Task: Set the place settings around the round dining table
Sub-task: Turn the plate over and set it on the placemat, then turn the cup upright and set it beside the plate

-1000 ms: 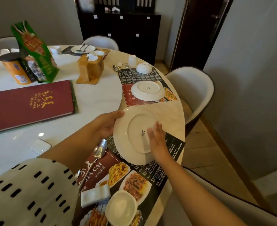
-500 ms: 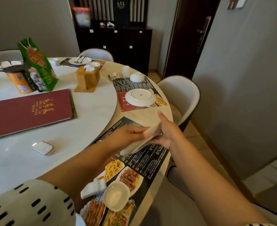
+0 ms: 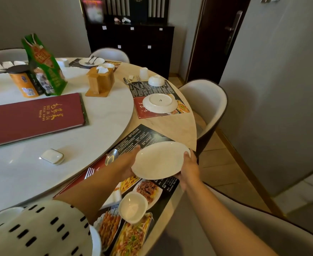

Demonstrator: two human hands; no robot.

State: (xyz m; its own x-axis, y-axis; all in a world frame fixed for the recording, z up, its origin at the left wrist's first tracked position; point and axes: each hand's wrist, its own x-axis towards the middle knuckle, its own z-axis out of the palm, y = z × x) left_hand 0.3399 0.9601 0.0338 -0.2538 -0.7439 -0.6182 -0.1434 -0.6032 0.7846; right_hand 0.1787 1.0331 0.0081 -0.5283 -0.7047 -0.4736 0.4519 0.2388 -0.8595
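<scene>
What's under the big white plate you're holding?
The round white plate, held by the left hand and right hand, is over a dark paper placemat printed with food photos. The placemat's middle and the fingers beneath are hidden.

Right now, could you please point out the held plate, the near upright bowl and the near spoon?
held plate (image 3: 159,159), head view, centre of its upturned face.
near upright bowl (image 3: 133,207), head view, inside its hollow.
near spoon (image 3: 111,157), head view, on its shiny scoop end.
</scene>
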